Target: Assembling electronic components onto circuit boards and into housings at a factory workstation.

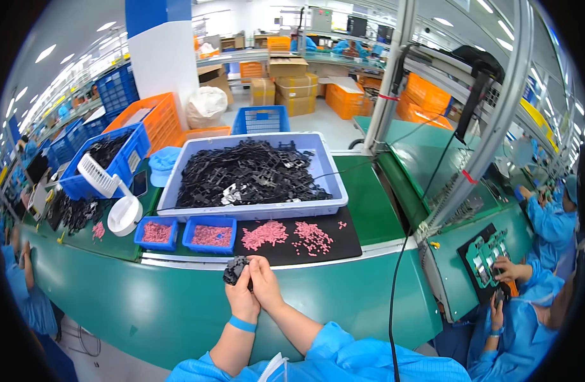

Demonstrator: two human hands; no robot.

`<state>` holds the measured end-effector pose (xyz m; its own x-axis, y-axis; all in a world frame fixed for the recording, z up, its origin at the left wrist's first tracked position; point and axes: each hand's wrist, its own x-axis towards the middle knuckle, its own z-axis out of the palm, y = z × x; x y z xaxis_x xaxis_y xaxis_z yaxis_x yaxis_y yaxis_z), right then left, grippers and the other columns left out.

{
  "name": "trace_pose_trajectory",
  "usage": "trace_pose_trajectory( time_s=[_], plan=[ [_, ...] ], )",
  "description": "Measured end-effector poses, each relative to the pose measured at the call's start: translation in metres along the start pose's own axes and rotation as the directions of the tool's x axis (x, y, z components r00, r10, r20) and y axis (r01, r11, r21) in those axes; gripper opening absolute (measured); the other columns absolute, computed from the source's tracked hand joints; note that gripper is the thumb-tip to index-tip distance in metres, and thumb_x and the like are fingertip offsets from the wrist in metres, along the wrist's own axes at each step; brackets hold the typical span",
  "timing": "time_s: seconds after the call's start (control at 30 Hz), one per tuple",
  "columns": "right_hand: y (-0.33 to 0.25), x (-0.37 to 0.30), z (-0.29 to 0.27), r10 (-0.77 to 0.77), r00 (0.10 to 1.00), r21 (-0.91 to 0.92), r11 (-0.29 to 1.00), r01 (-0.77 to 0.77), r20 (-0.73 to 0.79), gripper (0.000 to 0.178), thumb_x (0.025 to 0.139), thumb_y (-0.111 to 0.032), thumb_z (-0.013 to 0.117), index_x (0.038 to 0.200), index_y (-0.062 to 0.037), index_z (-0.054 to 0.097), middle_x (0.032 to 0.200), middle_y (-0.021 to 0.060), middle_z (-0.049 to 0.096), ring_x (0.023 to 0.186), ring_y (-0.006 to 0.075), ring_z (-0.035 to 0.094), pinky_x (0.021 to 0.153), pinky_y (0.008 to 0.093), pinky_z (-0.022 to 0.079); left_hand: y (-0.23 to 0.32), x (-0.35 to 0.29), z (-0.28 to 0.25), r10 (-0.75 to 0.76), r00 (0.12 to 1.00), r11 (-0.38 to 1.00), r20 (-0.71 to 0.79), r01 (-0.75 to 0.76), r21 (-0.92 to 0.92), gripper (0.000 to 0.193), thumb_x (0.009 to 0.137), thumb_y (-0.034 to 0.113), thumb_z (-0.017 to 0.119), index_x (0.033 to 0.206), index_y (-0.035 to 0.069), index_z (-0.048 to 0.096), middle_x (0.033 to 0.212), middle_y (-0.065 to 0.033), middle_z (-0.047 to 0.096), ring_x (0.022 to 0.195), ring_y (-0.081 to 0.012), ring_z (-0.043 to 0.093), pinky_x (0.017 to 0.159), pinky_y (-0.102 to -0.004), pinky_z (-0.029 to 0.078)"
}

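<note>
Black part: a small black plastic part [235, 270] sits pinched between both hands just in front of the chest, over the green bench edge, at 6 o'clock from the big tray.
Left hand: the left hand [241, 299] is clenched around the part's underside, a blue wrist strap [242, 324] on the forearm.
Right hand: the right hand [264, 283] has its fingertips closed on the part's right side, thumb pressing in.
Slip risk: I judge the grip is on a small, dark, irregular piece held over the bench lip; a loosened thumb could let it drop to the floor.
Pellet risk: two loose heaps of pink pieces [286, 235] lie unfenced on the black mat [343, 245] at 12 o'clock from the hands; a sleeve sweeping across could scatter them.
Cable risk: a black cable [394, 299] hangs down at 3 o'clock, near the right elbow, and could snag.
Small bins: two blue bins [181, 233] of pink pieces at 11 o'clock.
Big tray: a pale blue tray [334, 184] heaped with black parts at 12 o'clock.
Cartons: brown cardboard boxes [286, 83] stacked far off at 12 o'clock, orange crates [346, 99] beside them.
Signs: yellow strips [534, 114] on the rail at 2 o'clock, too small to make out.
</note>
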<state>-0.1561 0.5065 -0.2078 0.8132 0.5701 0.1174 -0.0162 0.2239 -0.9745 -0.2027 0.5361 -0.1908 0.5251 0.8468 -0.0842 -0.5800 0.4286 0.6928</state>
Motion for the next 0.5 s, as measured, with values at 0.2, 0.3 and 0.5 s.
trace_pose_trajectory(
  time_s=[0.2, 0.3, 0.5],
  plan=[
    [-0.004, -0.002, 0.006, 0.000, 0.999, -0.016, 1.000, 0.001, 0.036, 0.031, 0.100, -0.029, 0.041, 0.113, -0.0028, 0.051, 0.097, 0.0066, 0.059, 0.092, 0.0108, 0.053, 0.082, 0.0255, 0.044, 0.006, 0.002, -0.005, -0.006, 0.999, 1.000, 0.035, 0.007, -0.029, 0.014, 0.087, 0.002, 0.059, 0.101, 0.001, 0.058, 0.096, -0.0055, 0.062, 0.084, -0.0147, 0.060, 0.074, -0.0266, 0.050],
    [-0.001, -0.001, 0.001, -0.057, 0.998, -0.065, 0.996, 0.055, -0.026, 0.030, 0.097, -0.031, 0.045, 0.110, -0.0046, 0.054, 0.096, 0.0152, 0.064, 0.089, 0.0229, 0.063, 0.078, 0.0333, 0.048, -0.001, 0.002, -0.002, -0.002, 1.000, 1.000, 0.023, 0.002, -0.032, 0.013, 0.086, 0.002, 0.060, 0.099, 0.002, 0.060, 0.094, -0.0042, 0.063, 0.082, -0.0135, 0.060, 0.073, -0.0258, 0.050],
    [0.007, 0.000, -0.001, -0.098, 0.995, -0.163, 0.982, 0.090, -0.037, 0.033, 0.097, -0.035, 0.044, 0.110, -0.0067, 0.055, 0.092, 0.0171, 0.065, 0.087, 0.0263, 0.063, 0.076, 0.0356, 0.048, -0.003, 0.002, -0.003, -0.018, 1.000, 0.998, -0.017, 0.017, -0.064, 0.012, 0.085, 0.000, 0.061, 0.097, 0.002, 0.061, 0.092, -0.0044, 0.063, 0.080, -0.0136, 0.061, 0.072, -0.0257, 0.051]
  ],
)
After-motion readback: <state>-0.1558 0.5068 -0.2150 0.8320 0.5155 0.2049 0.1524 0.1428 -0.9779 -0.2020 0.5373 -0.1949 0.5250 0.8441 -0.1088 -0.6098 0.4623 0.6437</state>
